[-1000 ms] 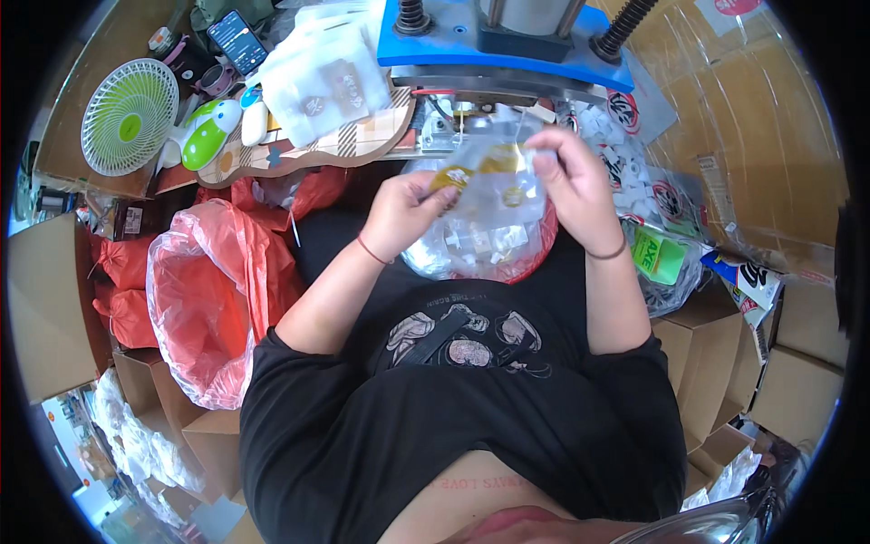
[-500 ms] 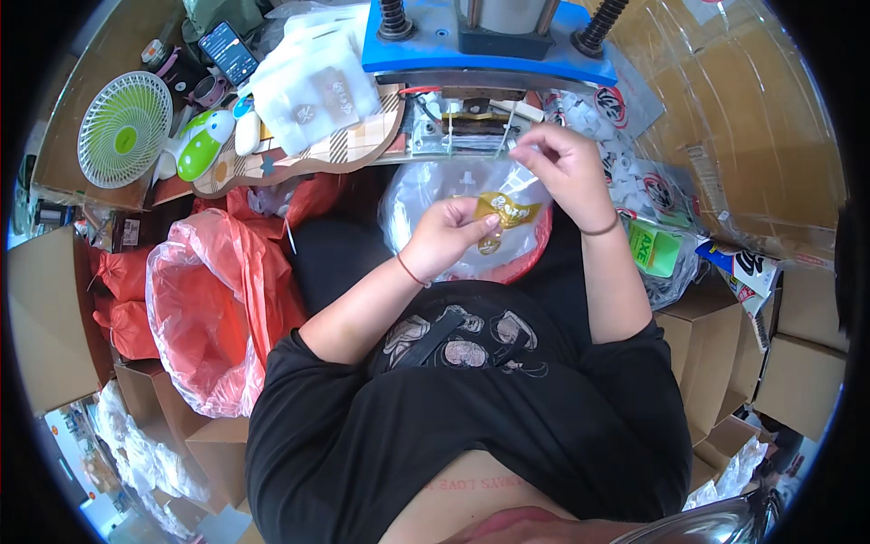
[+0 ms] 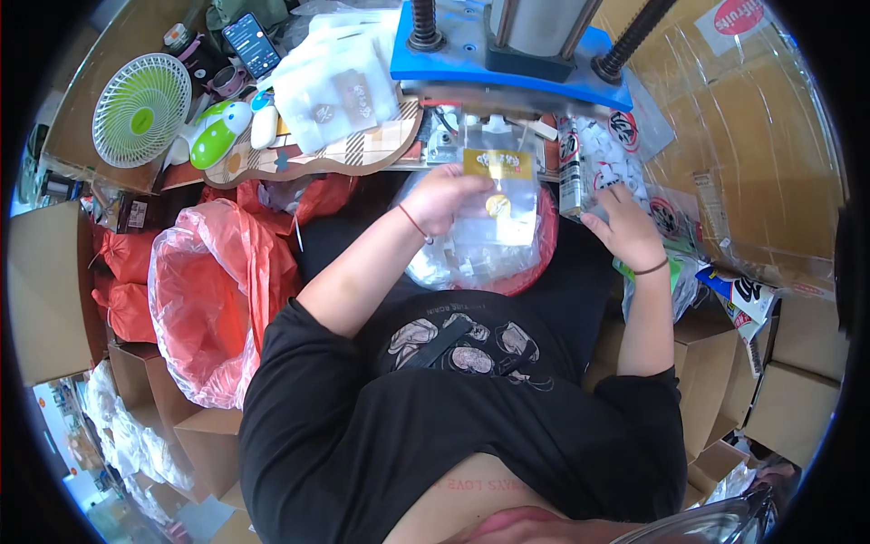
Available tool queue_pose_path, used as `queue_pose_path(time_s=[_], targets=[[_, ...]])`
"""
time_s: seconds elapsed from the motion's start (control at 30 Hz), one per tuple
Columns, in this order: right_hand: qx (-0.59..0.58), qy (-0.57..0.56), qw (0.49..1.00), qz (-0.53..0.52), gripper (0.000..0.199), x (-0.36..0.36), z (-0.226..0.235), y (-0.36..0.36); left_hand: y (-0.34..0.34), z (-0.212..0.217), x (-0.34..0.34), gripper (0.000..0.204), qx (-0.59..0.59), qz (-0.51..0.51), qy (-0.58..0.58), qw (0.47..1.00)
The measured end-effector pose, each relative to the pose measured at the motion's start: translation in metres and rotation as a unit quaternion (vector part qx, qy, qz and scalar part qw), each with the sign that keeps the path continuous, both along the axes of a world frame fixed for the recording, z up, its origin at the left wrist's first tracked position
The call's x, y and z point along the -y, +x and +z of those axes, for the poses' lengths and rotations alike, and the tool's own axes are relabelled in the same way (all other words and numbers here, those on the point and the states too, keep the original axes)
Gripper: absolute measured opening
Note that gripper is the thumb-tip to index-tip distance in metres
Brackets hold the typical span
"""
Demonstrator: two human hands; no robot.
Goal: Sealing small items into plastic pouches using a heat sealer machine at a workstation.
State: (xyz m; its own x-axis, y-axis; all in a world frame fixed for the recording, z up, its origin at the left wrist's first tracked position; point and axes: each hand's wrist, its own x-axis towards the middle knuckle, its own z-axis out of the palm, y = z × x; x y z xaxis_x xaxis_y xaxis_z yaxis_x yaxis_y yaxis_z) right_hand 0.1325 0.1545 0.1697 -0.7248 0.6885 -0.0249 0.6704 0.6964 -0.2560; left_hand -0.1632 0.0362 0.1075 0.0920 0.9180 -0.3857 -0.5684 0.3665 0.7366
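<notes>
My left hand (image 3: 444, 198) pinches the left edge of a clear plastic bag (image 3: 519, 213) with a gold printed band and a round gold mark. The bag hangs flat in front of a press (image 3: 507, 74) with a blue plate, coil springs and a grey cylinder. Its top end lies by the metal fixture under that plate. My right hand (image 3: 627, 234) is off to the right, thumb and fingers apart, at the lower edge of a pile of small white plastic pieces (image 3: 603, 150). I see nothing held in it. Behind the bag, more clear bags (image 3: 435, 263) lie on my lap.
To the left, a red plastic sack (image 3: 204, 308) gapes inside a cardboard box. Along the back left stand a green-and-white fan (image 3: 142, 111), a phone (image 3: 251, 45) and a stack of white printed pouches (image 3: 331, 91). A cardboard wall (image 3: 752, 154) rises at the right.
My right hand has let go of the bag's upper corner and moved right and down to the white pieces. My left hand has raised the bag, which now hangs flatter and more upright.
</notes>
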Motion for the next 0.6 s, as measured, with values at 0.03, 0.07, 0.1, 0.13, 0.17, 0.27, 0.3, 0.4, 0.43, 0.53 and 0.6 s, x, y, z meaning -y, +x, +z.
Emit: queue_pose_path(time_s=[0.03, 0.07, 0.1, 0.13, 0.17, 0.27, 0.3, 0.4, 0.43, 0.53, 0.6], targets=[[-0.003, 0.002, 1.0, 0.002, 0.036, 0.0, -0.001, 0.003, -0.004, -0.009, -0.002, 0.022, 0.001, 0.009, 0.002, 1.0], [-0.028, -0.032, 0.999, 0.028, 0.034, -0.004, -0.002, 0.006, -0.007, -0.013, -0.005, 0.025, 0.002, 0.018, 0.006, 1.0], [-0.053, -0.066, 0.995, 0.053, 0.033, -0.007, -0.002, 0.008, -0.012, -0.017, -0.007, 0.028, 0.002, 0.027, 0.009, 1.0], [-0.076, -0.101, 0.989, 0.077, 0.032, -0.009, -0.003, 0.012, -0.016, -0.015, -0.008, 0.028, -0.001, 0.029, 0.01, 1.0], [-0.079, -0.1, 0.989, 0.079, 0.032, -0.012, -0.005, 0.016, -0.023, -0.013, -0.006, 0.036, -0.155, 0.069, -0.003, 0.986], [-0.175, -0.168, 0.967, 0.071, 0.025, -0.012, -0.009, 0.027, -0.083, -0.027, -0.005, 0.056, -0.529, 0.277, 0.102, 0.796], [-0.175, -0.169, 0.968, 0.067, 0.025, -0.013, -0.013, 0.03, -0.088, -0.029, -0.001, 0.056, -0.529, 0.273, 0.102, 0.797], [-0.199, -0.183, 0.963, 0.01, 0.024, -0.025, -0.02, 0.028, -0.091, -0.02, 0.026, 0.053, -0.748, 0.171, 0.185, 0.614], [-0.199, -0.184, 0.962, 0.01, 0.024, -0.026, -0.021, 0.026, -0.091, -0.016, 0.035, 0.052, -0.805, 0.133, 0.209, 0.539], [-0.217, 0.054, 0.972, -0.075, 0.023, -0.024, -0.021, 0.017, -0.089, -0.014, 0.046, 0.05, -0.89, 0.052, 0.256, 0.374], [-0.279, 0.007, 0.958, -0.067, 0.022, -0.018, -0.014, 0.007, -0.09, -0.021, 0.049, 0.04, -0.808, 0.14, 0.151, 0.552]])
